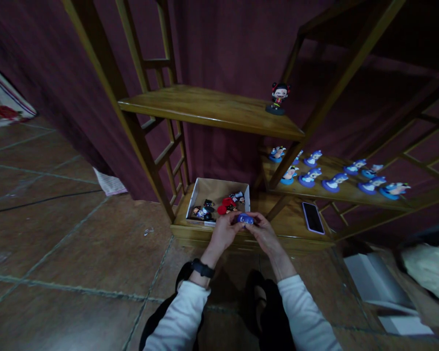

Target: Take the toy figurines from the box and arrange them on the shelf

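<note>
My left hand (224, 230) and my right hand (264, 233) meet in front of me, and both grip a small blue figurine (245, 219) between their fingertips. A black watch sits on my left wrist. Just beyond my hands an open cardboard box (205, 187) rests on the lowest wooden shelf (289, 225) and holds several small toy figures, red, black and white. Most of the blue figurine is hidden by my fingers.
A phone (312, 217) lies on the lowest shelf at the right. Several blue-based figurines (335, 181) stand in rows on the middle shelf. One black-haired figurine (278, 98) stands on the upper shelf. White boxes (373, 282) lie on the tiled floor at the right.
</note>
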Tool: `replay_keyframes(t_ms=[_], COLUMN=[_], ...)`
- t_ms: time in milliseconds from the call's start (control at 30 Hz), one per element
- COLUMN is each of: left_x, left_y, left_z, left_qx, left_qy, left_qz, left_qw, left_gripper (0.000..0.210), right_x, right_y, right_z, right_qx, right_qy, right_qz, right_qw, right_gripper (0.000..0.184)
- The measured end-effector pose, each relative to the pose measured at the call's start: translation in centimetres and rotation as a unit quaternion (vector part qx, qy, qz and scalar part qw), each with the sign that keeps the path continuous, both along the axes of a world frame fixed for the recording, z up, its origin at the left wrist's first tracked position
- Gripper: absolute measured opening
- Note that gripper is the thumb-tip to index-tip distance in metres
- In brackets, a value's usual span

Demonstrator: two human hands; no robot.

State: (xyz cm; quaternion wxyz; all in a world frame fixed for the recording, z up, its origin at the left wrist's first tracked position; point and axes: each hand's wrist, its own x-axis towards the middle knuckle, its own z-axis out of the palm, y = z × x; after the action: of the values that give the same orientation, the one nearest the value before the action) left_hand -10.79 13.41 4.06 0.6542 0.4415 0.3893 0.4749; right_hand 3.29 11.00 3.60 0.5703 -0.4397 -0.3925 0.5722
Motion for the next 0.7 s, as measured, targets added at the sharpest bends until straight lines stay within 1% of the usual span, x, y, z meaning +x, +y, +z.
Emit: replay_keyframes(t_ms=[100, 233, 367, 467, 600, 700], left_x=[-0.1, -0.4, -0.3, -0.1, -0.1, -0.3], left_y=[0.0, 0.0, 0.0, -0.1, -0.3, -0.2], left_z=[0.1, -0.1, -0.5, -0.6, -0.7, -0.9], left_qx=[-0.018, -0.088, -0.142, -0.145, -0.138, -0.16], left_qy=[-0.013, -0.059, -0.098, -0.099, -0.093, -0.104], left_qz=[-0.011, -0.029, -0.01, -0.001, -0.003, -0.016], left_qw=[1.0, 0.994, 0.985, 0.984, 0.986, 0.981], left_gripper=[0.037, 0.035, 0.034, 0.035, 0.036, 0.033], right_x=[-0.2, -1.0, -1.4, -1.2, -0.9, -0.9], right_y=[-0.1, -0.3, -0.3, -0.3, -0.4, -0.5], right_z=[-0.2, -0.2, -0.3, -0.5, -0.5, -0.2], right_qx=[-0.01, -0.046, -0.062, -0.07, -0.058, -0.054], right_qy=[0.006, 0.037, 0.06, 0.056, 0.035, 0.014], right_qz=[0.005, -0.019, -0.029, -0.026, -0.007, -0.001], right_qw=[1.0, 0.998, 0.996, 0.996, 0.998, 0.998], right_gripper=[0.034, 0.034, 0.032, 0.035, 0.037, 0.037])
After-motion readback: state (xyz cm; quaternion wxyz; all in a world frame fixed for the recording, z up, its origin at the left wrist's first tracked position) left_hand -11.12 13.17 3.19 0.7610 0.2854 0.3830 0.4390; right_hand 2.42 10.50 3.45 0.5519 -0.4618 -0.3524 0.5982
